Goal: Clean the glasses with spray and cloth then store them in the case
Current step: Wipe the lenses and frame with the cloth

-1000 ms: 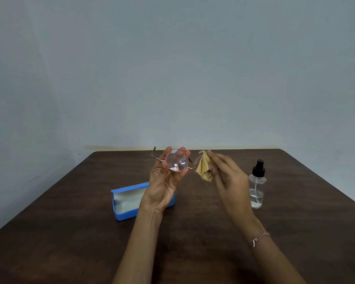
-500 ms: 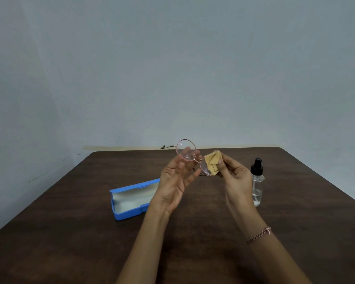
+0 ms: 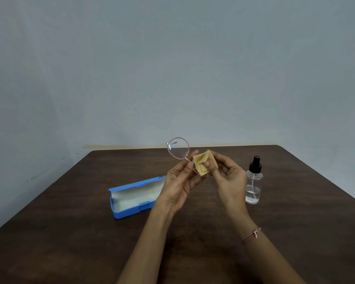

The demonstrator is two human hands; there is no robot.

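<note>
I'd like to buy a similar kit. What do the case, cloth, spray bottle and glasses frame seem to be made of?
Case: likely hard plastic, matte blue shell with pale lining.
Cloth: soft tan fabric, probably microfibre, folded, with zigzag edges.
Spray bottle: clear glass or plastic, cannot tell which; black pump cap.
Glasses: thin pinkish metal-looking rim, clear lenses.

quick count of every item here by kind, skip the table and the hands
glasses: 1
cloth: 1
spray bottle: 1
case: 1
bracelet: 1
total: 5
</note>
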